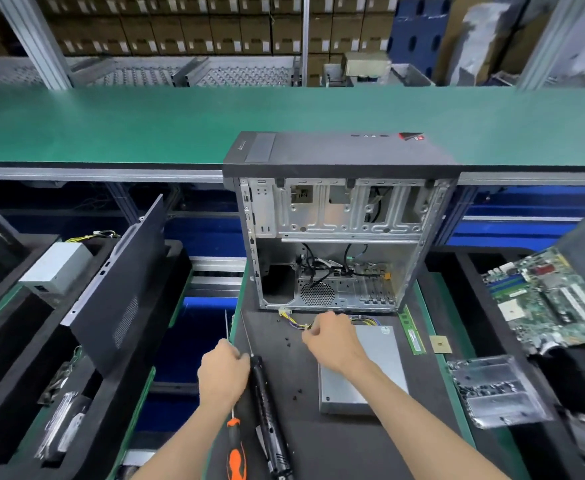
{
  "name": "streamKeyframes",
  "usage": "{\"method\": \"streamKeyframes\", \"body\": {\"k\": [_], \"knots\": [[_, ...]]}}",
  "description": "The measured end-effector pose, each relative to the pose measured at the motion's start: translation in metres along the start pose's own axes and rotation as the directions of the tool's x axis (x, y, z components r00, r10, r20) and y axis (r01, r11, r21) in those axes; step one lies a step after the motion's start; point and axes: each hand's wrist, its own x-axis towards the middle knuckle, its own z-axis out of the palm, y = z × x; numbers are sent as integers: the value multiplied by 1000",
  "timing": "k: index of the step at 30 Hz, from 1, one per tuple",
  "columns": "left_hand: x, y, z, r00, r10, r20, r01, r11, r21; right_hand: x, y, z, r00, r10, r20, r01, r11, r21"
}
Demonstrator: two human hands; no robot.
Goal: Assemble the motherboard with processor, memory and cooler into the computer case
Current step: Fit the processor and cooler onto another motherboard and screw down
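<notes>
- The computer case (336, 233) lies on the table (319, 441) at 12 o'clock, open side up, long axis from 6 to 12.
- The motherboard (551, 299) lies tilted at 3 o'clock.
- The left hand (223, 370) curls around a thin screwdriver shaft (228, 327).
- The right hand (332, 337) pinches the yellow cables (294, 320) of the power supply (364, 375).

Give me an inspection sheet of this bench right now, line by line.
Surface: black mat on green bench.
Job's things: open computer case, no board fitted; motherboard in right tray; memory stick; processor.
Clutter: loose screws; power supply; two screwdrivers.
Grippers: left hand beside black screwdriver; right hand at wires.
Cables: yellow wire bundle.
Surroundings: side panel, stacked boxes.
</notes>
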Motion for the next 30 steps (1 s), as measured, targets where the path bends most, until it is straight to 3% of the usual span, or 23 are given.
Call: {"method": "streamKeyframes", "body": {"k": [4, 9, 14, 18, 24, 30], "knots": [[-11, 47, 16, 993, 113, 30, -108, 983, -148, -4, 27, -23, 997, 11, -74, -10, 1000, 8], [-22, 102, 36, 957, 234, 172, -193, 954, -228, -7, 64, -43, 980, 42, -194, -37, 999, 31], [-26, 124, 59, 920, 149, 362, -83, 978, -192, -2, 107, -41, 947, 119, -297, -96, 991, 89], [-24, 122, 78, 884, 49, 464, 125, 933, -337, 13, 126, -37, 932, 349, -101, -313, 912, 267], [-13, 122, 94, 877, -60, 477, 260, 894, -364, 42, 132, -34, 881, 431, 195, -462, 695, 551], [-19, 124, 99, 792, -77, 605, 515, 616, -596, 51, 126, -36, 885, 420, 201, -428, 566, 705]]}}
